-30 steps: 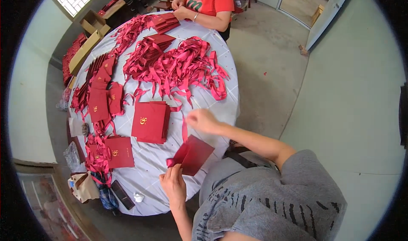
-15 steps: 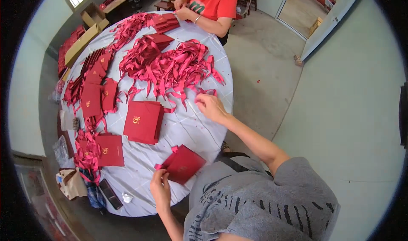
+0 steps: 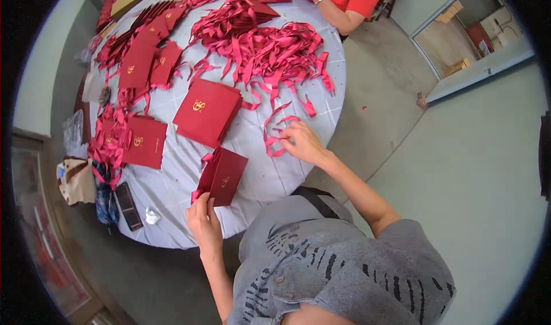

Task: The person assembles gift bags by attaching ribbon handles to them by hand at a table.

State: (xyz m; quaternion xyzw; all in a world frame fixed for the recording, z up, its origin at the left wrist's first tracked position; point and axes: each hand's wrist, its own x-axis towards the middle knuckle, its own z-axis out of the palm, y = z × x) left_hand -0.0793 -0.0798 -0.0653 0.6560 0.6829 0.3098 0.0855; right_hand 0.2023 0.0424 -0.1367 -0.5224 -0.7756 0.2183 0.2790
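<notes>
Indoors, the left hand [image 3: 204, 217] pinches a red bag [image 3: 226, 180] at its lower-left corner, fingertips nearly together, over a white-clothed table [image 3: 272, 181]. The bag extends up and right from them, long axis slanting toward the upper right, ribboned edge facing left. The right hand [image 3: 304, 143], fingers bent close, grips a ribbon [image 3: 267, 134] looping leftward.

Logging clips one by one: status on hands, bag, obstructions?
Left hand holding red bag at ribboned edge. Right hand pinching pink ribbon. Bag stack close beyond, not covering the red bag.
</notes>
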